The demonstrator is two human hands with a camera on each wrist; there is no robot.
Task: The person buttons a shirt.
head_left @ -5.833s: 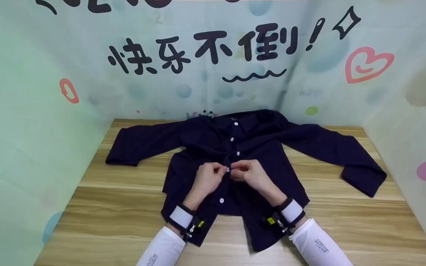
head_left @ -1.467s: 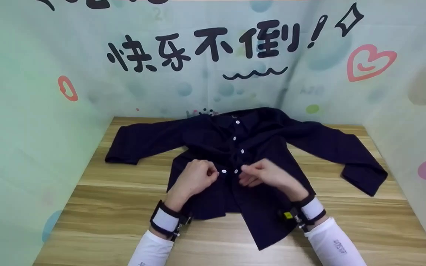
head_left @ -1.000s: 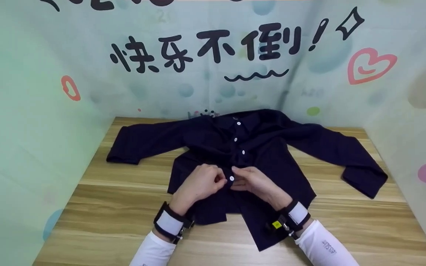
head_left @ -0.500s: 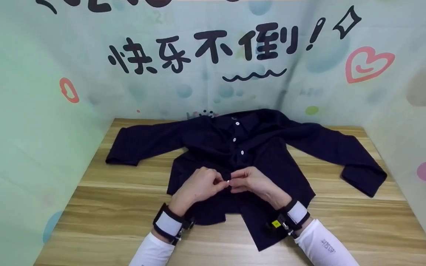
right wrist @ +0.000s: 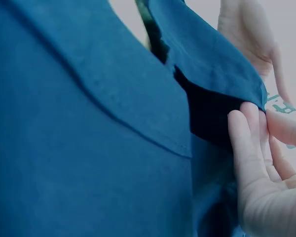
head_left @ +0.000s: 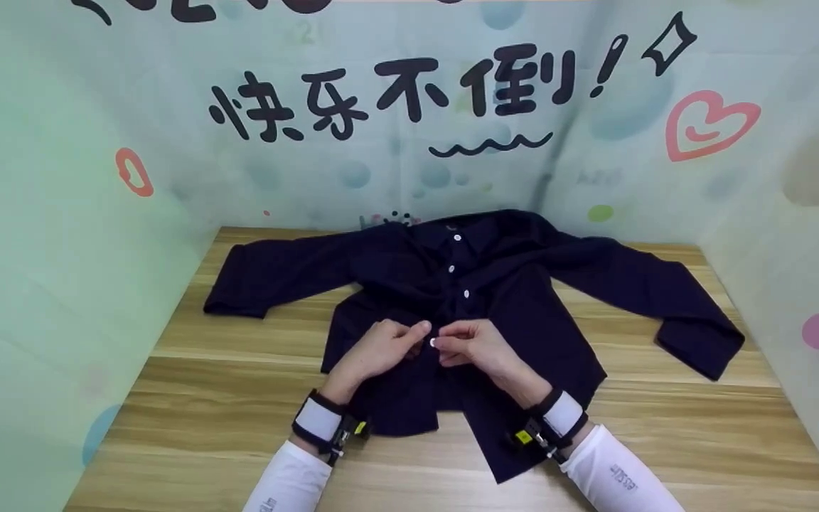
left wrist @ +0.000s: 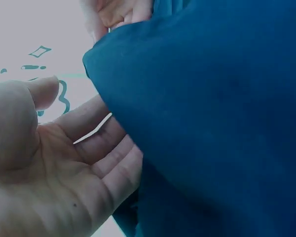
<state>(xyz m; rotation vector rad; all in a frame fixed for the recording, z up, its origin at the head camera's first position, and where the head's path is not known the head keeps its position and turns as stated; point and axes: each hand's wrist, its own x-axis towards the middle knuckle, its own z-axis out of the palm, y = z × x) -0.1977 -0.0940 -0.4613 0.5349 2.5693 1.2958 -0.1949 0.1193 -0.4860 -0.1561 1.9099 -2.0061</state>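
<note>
A dark navy shirt (head_left: 523, 313) lies front up on the wooden table (head_left: 239, 427), sleeves spread to both sides. Three white buttons (head_left: 451, 269) are fastened below the collar. My left hand (head_left: 415, 338) and right hand (head_left: 445, 343) meet at the shirt's middle, with a white button (head_left: 433, 342) between their fingertips. The left wrist view shows my left hand (left wrist: 89, 123) with its fingers under a lifted fold of the shirt (left wrist: 212, 123). In the right wrist view my right hand (right wrist: 261, 118) pinches the edge of the shirt's (right wrist: 79, 148) front strip.
Printed pastel walls close in the table at the left (head_left: 61, 249), back (head_left: 395, 178) and right (head_left: 793, 284). The shirt's right cuff (head_left: 701, 348) reaches near the right wall. Bare wood shows at the front and beside the sleeves.
1.5 s ago the hands were apart, each holding one front edge, with two buttons showing. They have come together at the middle, and now both pinch at one button.
</note>
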